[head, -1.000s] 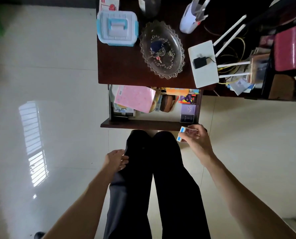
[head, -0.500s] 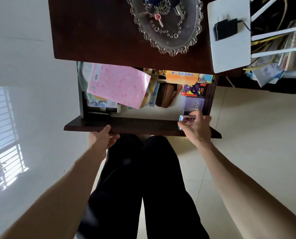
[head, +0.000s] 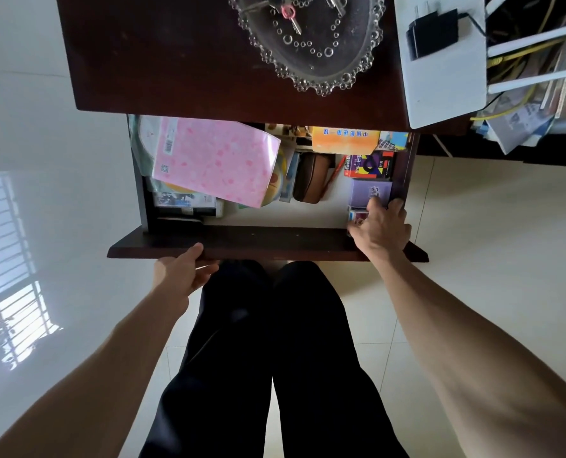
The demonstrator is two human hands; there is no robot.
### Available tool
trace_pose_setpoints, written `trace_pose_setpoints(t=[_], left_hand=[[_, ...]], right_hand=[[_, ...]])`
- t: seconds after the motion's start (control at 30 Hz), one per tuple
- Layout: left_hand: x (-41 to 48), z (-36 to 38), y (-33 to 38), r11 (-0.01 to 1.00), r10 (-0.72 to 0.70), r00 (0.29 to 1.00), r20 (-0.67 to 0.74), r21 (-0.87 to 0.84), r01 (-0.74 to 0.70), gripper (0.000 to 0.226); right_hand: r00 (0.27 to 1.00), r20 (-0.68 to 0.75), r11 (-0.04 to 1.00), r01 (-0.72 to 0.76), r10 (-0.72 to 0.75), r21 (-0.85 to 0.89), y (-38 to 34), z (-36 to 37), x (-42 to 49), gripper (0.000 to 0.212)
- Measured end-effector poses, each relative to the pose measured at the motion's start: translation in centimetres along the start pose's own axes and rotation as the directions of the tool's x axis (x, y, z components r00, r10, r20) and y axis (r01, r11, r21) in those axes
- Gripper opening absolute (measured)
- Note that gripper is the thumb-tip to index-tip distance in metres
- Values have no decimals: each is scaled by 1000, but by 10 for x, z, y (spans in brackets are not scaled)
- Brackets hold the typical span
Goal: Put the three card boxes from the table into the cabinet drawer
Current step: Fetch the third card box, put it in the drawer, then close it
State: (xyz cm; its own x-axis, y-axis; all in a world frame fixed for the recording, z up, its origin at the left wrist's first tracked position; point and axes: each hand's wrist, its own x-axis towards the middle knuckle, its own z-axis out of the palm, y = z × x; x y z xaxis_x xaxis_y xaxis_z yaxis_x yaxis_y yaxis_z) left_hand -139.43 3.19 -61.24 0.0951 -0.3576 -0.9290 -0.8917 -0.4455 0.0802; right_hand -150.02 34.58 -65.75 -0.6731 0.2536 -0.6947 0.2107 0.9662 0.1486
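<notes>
The cabinet drawer (head: pixel 258 242) stands pulled out under the dark tabletop. In its right front corner my right hand (head: pixel 382 228) reaches down over a small card box (head: pixel 357 215) with blue and red print, fingers still around it. Just behind lies a purple card box (head: pixel 369 191), and behind that a red, black and purple card box (head: pixel 369 165). My left hand (head: pixel 182 271) rests under the drawer's front panel, thumb on its edge.
A pink patterned packet (head: pixel 215 163), a brown case (head: pixel 311 176) and an orange box (head: pixel 342 138) fill the rest of the drawer. On the tabletop sit a glass dish with keys (head: pixel 311 47) and a white router (head: pixel 443 67). My dark-trousered legs stand below.
My right hand carried the small card box from in front of the drawer down into its right front corner. My left hand rose from my thigh to the drawer front. The view leaned closer.
</notes>
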Motion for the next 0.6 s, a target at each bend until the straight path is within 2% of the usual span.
trace_pose_setpoints(t=[0.2, 0.33, 0.4, 0.5, 0.6], left_hand=[[3, -1, -3, 1000, 26, 1000, 0, 5, -26, 18], [4, -1, -5, 999, 46, 999, 6, -13, -46, 17], [5, -2, -6, 999, 51, 999, 8, -14, -51, 17], [4, -2, -6, 998, 59, 998, 9, 3, -59, 18], [-5, 0, -2, 998, 48, 998, 27, 49, -50, 26]], right_hand=[[1000, -9, 996, 14, -14, -88, 1, 6, 13, 67], [999, 54, 998, 13, -9, -61, 1, 15, 17, 80], [998, 65, 1000, -10, 10, 5, 2, 17, 17, 80], [993, 115, 979, -49, 27, 199, 8, 15, 9, 72], [983, 179, 942, -29, -34, 335, 16, 4, -14, 66]])
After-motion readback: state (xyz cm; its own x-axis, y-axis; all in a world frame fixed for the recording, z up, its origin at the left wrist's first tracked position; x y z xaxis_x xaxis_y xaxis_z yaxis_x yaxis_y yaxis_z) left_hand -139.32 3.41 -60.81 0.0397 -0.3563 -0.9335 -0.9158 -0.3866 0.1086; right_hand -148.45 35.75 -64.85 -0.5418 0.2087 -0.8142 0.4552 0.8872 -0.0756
